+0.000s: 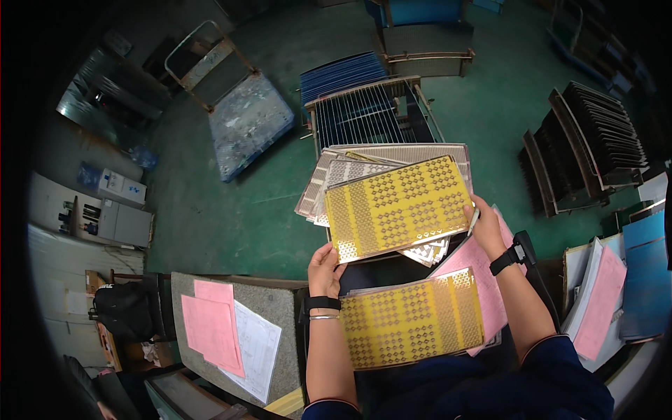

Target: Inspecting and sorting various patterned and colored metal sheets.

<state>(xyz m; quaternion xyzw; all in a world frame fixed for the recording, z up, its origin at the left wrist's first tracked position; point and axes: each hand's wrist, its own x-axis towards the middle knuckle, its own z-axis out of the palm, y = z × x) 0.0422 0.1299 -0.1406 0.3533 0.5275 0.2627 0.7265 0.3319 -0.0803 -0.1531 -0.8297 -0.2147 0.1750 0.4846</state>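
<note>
A yellow patterned panel (402, 203), thin and rectangular like a circuit-board sheet, is held tilted between my two hands. My left hand (324, 269) pinches its lower left corner. At the right edge, my right hand (484, 222) grips it with a slim white pen (474, 221) also between the fingers. Below, close to my body, lies a second yellow panel (413, 318) on what looks like a stack, with a pink sheet (495, 308) beside and partly under it. Behind the held panel, grey-patterned panels (311, 185) fan out, partly covered.
Beyond the panels stands a slatted metal rack (364, 115). A flatbed trolley (252, 122) is at the far left, and another dark rack (584, 150) at the right. Pink and white papers (213, 325) lie on a grey surface to my left; more papers (598, 301) stand at right.
</note>
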